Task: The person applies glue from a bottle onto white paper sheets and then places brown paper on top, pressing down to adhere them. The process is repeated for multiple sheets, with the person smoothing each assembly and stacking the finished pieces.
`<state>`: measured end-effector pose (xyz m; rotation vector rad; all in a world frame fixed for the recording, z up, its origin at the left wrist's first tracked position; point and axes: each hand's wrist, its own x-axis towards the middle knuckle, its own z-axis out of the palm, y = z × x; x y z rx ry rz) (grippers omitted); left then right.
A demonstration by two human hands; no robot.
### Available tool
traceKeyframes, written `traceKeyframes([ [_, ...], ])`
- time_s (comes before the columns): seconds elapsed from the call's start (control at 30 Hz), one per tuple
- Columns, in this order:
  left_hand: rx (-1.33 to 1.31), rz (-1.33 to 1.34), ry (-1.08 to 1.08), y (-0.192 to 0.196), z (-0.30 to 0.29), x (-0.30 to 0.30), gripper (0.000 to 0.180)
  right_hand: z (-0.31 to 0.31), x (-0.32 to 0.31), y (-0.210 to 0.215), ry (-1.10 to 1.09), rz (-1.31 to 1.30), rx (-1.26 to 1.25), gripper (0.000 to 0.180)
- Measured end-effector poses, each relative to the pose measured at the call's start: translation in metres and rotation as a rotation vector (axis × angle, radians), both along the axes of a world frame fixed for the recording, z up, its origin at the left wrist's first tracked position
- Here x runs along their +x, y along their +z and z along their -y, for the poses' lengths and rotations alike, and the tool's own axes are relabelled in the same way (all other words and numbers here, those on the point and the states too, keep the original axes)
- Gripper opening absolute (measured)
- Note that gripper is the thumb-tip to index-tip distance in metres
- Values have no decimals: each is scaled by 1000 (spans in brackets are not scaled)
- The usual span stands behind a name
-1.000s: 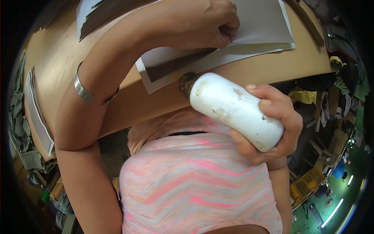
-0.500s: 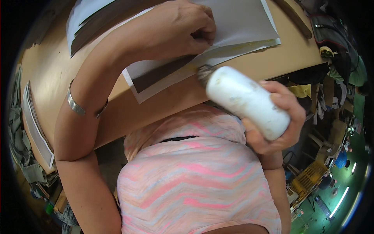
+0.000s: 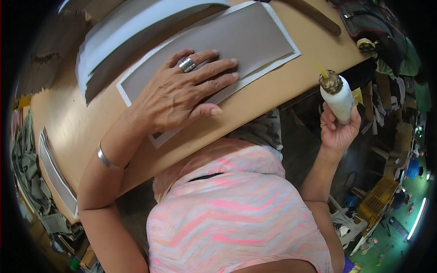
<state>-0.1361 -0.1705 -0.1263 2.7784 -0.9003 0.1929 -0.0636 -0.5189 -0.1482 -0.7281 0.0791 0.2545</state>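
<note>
My left hand [image 3: 186,86] lies palm down with fingers spread on a grey-brown panel [image 3: 259,32]. Beneath that panel is a white-edged sheet [image 3: 291,51], its border showing along the sides. Out past the table's edge, my right hand [image 3: 339,129] wraps round the lower part of a white squeeze bottle [image 3: 337,103]. Brown residue crusts the bottle's neck, and a thin yellow nozzle points up from it. The bottle is nearly upright, tilted a little to the left.
Behind my left hand lies a stack of curved white and brown sheets [image 3: 136,34] on the tan table [image 3: 273,91]. A dark wooden strip [image 3: 316,16] rests at the far edge. Narrow strips [image 3: 57,170] lie at the left, beside green cloth [image 3: 34,182]. A yellow crate [image 3: 378,195] is lower right.
My left hand has gone from curled fingers to lying flat on the panel, which now covers most of the sheet. My right hand has swung the bottle rightward, off the table, and turned it upright.
</note>
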Motion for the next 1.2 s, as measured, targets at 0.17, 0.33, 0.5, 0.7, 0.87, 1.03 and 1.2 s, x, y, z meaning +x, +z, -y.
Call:
traceKeyframes([
  [0.17,-194,-120,148,17,9,45,31,-13,11,1,117,-152,274,34],
  [0.33,-61,273,-126,-9,41,127,38,-10,16,-8,173,-71,431,58],
  [0.5,262,-288,12,38,71,165,51,9,10,-13,150,-12,465,57],
  [0.7,140,-126,-3,83,61,145,29,21,6,-21,129,-14,437,56],
  [0.87,-11,-169,521,137,3,116,48,15,13,-20,170,-2,469,56],
  [1.03,-275,-343,785,123,-111,46,47,0,10,-10,145,-59,351,39],
  [1.2,-241,169,861,72,-143,-16,40,-17,14,-13,122,-46,175,41],
])
